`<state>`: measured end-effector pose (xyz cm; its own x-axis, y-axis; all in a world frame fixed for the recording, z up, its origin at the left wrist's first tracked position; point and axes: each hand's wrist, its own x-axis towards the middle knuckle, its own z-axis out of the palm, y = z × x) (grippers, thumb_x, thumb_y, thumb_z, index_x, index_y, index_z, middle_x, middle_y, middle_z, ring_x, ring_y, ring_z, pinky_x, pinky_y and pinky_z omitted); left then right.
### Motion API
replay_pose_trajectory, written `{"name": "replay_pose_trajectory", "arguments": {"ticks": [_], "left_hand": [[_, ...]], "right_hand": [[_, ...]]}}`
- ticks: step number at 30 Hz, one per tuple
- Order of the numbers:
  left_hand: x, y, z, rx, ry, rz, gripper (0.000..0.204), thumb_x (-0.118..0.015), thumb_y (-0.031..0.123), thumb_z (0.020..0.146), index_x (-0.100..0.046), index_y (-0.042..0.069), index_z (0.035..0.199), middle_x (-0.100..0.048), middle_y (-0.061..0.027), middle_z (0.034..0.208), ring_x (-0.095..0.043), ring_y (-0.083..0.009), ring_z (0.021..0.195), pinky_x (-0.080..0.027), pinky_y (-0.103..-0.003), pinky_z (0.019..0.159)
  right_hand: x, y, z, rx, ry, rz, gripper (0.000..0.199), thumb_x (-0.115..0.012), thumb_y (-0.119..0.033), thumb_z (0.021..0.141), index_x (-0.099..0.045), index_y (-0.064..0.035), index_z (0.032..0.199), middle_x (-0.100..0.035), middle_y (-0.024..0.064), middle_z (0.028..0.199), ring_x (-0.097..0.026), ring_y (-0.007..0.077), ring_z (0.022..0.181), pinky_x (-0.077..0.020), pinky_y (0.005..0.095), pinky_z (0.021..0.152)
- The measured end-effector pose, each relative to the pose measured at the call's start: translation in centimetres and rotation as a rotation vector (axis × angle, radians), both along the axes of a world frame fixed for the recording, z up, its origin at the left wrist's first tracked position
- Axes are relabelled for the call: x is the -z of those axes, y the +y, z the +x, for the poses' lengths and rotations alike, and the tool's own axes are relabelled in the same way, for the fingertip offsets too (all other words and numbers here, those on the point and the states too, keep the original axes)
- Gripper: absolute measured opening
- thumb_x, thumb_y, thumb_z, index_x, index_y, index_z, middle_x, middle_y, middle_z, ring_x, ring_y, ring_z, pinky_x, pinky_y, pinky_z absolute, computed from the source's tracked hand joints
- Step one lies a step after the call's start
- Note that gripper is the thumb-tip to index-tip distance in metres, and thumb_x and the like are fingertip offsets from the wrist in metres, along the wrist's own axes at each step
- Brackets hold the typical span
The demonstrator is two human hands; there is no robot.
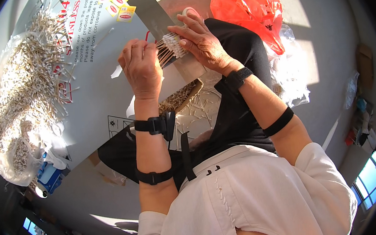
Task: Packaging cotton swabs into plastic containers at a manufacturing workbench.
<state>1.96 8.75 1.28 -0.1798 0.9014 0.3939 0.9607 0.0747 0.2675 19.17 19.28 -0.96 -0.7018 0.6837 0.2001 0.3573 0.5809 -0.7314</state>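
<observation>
A bundle of cotton swabs [173,46] with wooden sticks and white tips is held between my hands, above the table edge. My left hand [141,63] is closed round the stick end of the bundle. Against the white tips rests my right hand [206,46], its fingers stretched out and apart and its thumb touching the cotton. A large heap of loose cotton swabs [27,93] spills from a clear plastic bag on the left of the table. Several small yellow and white packets [125,13] lie at the far side.
A printed grey sheet [98,87] covers the table. Beyond my right hand are a white ring-shaped roll [191,13] and a red plastic bag [243,3]. Clear plastic [289,77] lies to the right. Below my hands, more swabs [179,99] lie in an open container; others are scattered beside it.
</observation>
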Motion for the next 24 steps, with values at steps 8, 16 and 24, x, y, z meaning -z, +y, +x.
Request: {"name": "replay_pose_trajectory", "arguments": {"ticks": [8,16,24], "left_hand": [[0.1,-1.2,4.2,-0.127,-0.05,-0.286,0.085,-0.069,0.047,0.085,-0.035,0.0,0.147,-0.027,-0.0201,0.156,-0.025,-0.0351,0.146,-0.02,-0.057,0.116],[0.5,-0.7,3.5,-0.028,-0.059,-0.327,0.084,-0.068,0.046,0.085,-0.035,0.0,0.146,-0.03,-0.0178,0.155,-0.024,-0.0327,0.146,-0.019,-0.054,0.118],[0.5,-1.5,3.3,-0.009,-0.057,-0.313,0.079,-0.07,0.04,0.085,-0.037,0.0,0.145,-0.03,-0.0157,0.156,-0.024,-0.0315,0.147,-0.02,-0.053,0.118]], "right_hand": [[0.3,0.2,0.0,-0.002,0.021,0.012,0.038,-0.056,-0.029,0.098,-0.057,-0.0205,0.135,-0.041,0.0138,0.15,-0.03,0.0389,0.143,-0.0337,0.0482,0.113],[0.3,0.2,0.2,0.001,0.011,0.055,0.038,-0.059,-0.026,0.096,-0.059,-0.0186,0.133,-0.042,0.014,0.149,-0.03,0.0394,0.143,-0.0343,0.0484,0.113],[0.5,0.1,0.1,0.003,0.09,-0.133,0.036,-0.057,-0.027,0.097,-0.059,-0.0171,0.132,-0.041,0.0158,0.15,-0.029,0.0402,0.143,-0.0321,0.0492,0.114]]}}
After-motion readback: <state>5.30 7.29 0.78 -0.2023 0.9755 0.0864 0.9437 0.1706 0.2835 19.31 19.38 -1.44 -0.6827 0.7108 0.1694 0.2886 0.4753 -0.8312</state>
